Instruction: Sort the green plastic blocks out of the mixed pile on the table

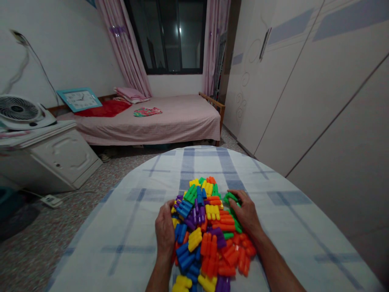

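Observation:
A heap of plastic building blocks (pixel 209 251) in red-orange, blue, yellow, purple and green lies on the near part of the table. My left hand (pixel 164 229) rests along the heap's left side, fingers stretched forward against the blocks, holding none that I can see. On the right side, my right hand (pixel 247 213) has its thumb and fingers closed around a green block (pixel 229 197). More green blocks lie under and beside that palm, partly hidden. Loose red-orange blocks (pixel 243 249) are heaped close to the right wrist.
The round table (pixel 146 211) wears a white cloth with blue stripes. Beyond it stand a bed (pixel 182 117) with a pink sheet, a white cabinet (pixel 60 158) bearing a fan (pixel 21 109), and a tall wardrobe (pixel 304 93) at right. A power strip (pixel 51 201) lies on the floor.

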### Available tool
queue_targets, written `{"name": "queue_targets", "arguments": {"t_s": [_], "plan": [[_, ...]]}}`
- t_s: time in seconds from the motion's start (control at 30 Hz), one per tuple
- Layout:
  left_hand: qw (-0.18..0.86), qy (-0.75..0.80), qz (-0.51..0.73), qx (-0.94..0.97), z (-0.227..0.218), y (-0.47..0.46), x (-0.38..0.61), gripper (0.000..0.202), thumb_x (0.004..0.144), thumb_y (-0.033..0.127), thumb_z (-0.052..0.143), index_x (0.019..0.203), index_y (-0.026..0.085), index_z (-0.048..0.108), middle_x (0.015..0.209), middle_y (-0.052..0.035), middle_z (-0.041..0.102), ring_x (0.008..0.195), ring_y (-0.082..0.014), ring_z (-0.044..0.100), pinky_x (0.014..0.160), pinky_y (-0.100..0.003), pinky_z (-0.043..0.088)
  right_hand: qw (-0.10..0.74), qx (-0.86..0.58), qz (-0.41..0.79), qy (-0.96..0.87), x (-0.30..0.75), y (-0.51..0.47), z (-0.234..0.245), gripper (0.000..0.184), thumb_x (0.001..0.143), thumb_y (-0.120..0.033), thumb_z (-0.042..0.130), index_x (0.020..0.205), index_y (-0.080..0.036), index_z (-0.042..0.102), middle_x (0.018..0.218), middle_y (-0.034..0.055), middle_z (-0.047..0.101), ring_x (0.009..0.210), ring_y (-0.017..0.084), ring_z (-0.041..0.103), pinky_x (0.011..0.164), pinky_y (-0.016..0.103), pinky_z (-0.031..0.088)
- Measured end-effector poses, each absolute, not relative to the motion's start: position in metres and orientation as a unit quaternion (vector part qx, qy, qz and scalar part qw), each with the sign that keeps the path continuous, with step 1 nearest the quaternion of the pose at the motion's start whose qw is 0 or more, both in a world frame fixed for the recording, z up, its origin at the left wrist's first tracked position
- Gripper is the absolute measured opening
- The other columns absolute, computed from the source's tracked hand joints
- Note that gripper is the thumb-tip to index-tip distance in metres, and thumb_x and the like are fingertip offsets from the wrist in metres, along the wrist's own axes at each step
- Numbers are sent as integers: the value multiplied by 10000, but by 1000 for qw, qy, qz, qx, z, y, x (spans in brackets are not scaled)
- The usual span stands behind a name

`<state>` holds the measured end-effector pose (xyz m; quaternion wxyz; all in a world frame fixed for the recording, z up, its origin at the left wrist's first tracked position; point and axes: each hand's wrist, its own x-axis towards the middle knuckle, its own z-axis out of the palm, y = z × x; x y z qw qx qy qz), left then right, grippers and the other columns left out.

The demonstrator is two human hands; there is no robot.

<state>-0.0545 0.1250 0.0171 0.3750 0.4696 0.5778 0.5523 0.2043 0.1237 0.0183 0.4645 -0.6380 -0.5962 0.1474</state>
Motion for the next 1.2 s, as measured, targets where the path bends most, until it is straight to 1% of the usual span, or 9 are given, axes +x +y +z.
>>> {"name": "queue_targets", "arguments": {"t_s": [0.13,0.27,0.53,0.7,0.8,0.87,1.03,1.1,1.2], "plan": [[374,574,548,481,17,125,-55,564,905,592,300,1014,167,654,1010,-84,680,971,-216,612,876,-341,457,518,-683,136,-496,212,125,12,340,793,-402,524,1017,-169,631,1005,80,646,932,215,589,847,365,459],[374,573,546,484,17,124,-55,559,913,581,286,1028,166,642,1026,-86,672,983,-215,605,892,-347,448,504,-688,167,-494,213,126,9,425,808,-451,493,1103,-169,613,1078,91,651,984,226,594,894,393,450],[368,574,544,489,16,125,-57,574,910,592,280,1022,164,645,1033,-93,670,998,-224,601,903,-357,437,385,-659,83,-641,206,126,4,362,791,-328,530,1109,-176,612,1033,83,636,991,231,571,911,405,443],[362,575,546,490,18,124,-56,572,908,594,287,1006,165,652,1021,-92,675,985,-222,609,896,-355,443,428,-694,31,-579,216,127,1,320,839,-364,487,1063,-169,607,986,84,634,910,217,588,840,370,467],[366,572,551,484,20,124,-55,577,899,605,302,998,164,659,1007,-93,682,971,-224,618,877,-351,457,457,-713,-19,-531,223,128,2,347,849,-379,462,1078,-155,595,1030,103,620,965,228,571,871,378,453],[369,572,552,481,19,124,-55,572,897,607,310,993,166,662,1001,-91,684,964,-223,621,870,-349,462,440,-734,-49,-515,224,127,2,378,843,-394,465,1112,-155,582,1075,114,610,1015,248,550,898,408,434],[371,574,549,481,17,125,-56,561,903,594,299,1001,171,655,1004,-84,682,963,-218,621,872,-350,461,320,-746,-59,-581,216,125,0,444,797,-379,518,1209,-214,542,1199,97,579,1093,277,511,864,447,415],[366,574,548,486,17,125,-56,561,902,593,295,995,170,652,1012,-86,678,972,-220,616,878,-352,458,311,-743,-58,-590,216,124,-2,416,800,-336,496,1194,-217,553,1200,92,579,1098,265,508,860,430,409],[366,568,549,492,19,125,-55,563,904,590,292,1002,167,650,1022,-90,675,987,-222,609,894,-354,448,343,-764,-69,-542,221,125,-2,368,808,-324,461,1131,-202,587,1156,98,592,1070,262,510,862,422,400]]}}
